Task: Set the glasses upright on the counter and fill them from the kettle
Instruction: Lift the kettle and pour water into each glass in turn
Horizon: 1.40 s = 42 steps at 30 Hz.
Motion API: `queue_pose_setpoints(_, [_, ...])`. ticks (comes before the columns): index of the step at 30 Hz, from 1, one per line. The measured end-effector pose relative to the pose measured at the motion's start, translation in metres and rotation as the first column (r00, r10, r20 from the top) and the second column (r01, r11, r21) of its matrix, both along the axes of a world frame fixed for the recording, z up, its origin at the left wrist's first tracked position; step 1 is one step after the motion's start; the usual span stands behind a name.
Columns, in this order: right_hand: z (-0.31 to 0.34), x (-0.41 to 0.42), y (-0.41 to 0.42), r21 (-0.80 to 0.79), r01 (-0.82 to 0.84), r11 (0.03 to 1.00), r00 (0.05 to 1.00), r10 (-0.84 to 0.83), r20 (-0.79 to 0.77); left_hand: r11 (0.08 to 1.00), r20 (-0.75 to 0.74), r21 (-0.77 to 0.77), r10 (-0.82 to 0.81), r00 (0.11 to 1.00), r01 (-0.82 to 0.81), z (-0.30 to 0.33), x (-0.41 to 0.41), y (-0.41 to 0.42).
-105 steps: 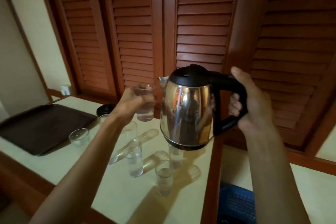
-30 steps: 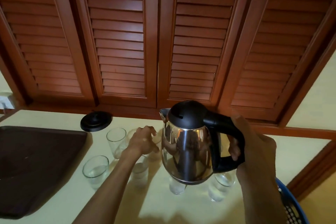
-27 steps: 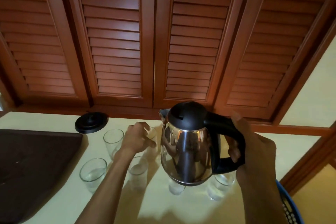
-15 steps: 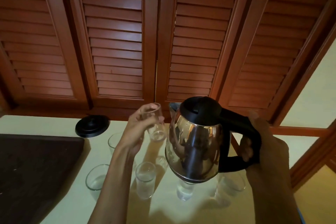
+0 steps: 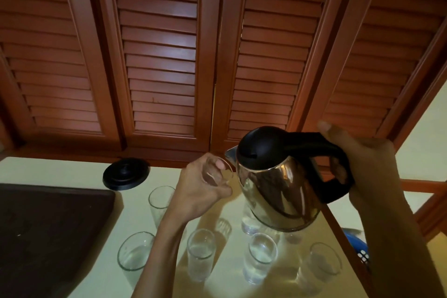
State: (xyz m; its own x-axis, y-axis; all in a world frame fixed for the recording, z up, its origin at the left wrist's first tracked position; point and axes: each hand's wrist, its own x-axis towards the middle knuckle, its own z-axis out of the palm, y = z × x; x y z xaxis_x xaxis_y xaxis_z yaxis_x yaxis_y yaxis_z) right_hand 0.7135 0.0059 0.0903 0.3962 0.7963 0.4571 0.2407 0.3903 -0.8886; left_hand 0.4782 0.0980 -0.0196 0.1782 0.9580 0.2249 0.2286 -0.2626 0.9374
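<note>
My right hand point(image 5: 367, 172) grips the black handle of a steel kettle point(image 5: 278, 186) with a black lid, tilted left above the counter point(image 5: 72, 169). My left hand point(image 5: 200, 189) holds a small clear glass point(image 5: 219, 170) in the air, its rim right at the kettle's spout. Several glasses stand upright on the cream counter below: a tall empty one point(image 5: 160, 201), a wide one point(image 5: 135, 250), and others holding water point(image 5: 200, 254) point(image 5: 261, 256) point(image 5: 319, 266). One more glass point(image 5: 249, 221) is partly hidden behind the kettle.
A dark brown tray point(image 5: 48, 230) lies on the counter's left side. The round black kettle base point(image 5: 125, 173) sits at the back by the louvered wooden doors point(image 5: 159, 55). A blue basket point(image 5: 358, 247) shows beyond the counter's right edge.
My left hand lifted a glass off the counter and brought it to the spout. The kettle rose and tipped further left toward it.
</note>
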Motion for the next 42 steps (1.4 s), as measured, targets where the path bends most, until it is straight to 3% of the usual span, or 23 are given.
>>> queue_pose_setpoints(5, [0.027, -0.009, 0.018, -0.144, -0.021, 0.989, 0.966, 0.057, 0.251, 1.0, -0.204, -0.001, 0.021, 0.979, -0.021, -0.004, -0.002, -0.007])
queue_pose_setpoints(12, [0.055, -0.022, 0.037, -0.199, 0.008, 0.98, 0.797, 0.114, 0.593, 0.999, -0.317, -0.01, 0.042, 0.947, -0.047, -0.009, 0.005, -0.01])
queue_pose_setpoints(22, [0.079, -0.03, 0.044, -0.208, -0.034, 0.978, 0.677, 0.176, 0.715, 0.996, -0.332, -0.037, 0.06, 0.941, -0.077, -0.013, 0.014, -0.012])
queue_pose_setpoints(42, [0.114, -0.028, 0.038, -0.252, 0.023, 0.968, 0.61, 0.186, 0.77, 0.994, -0.218, -0.102, 0.01, 0.976, -0.033, -0.025, 0.019, -0.008])
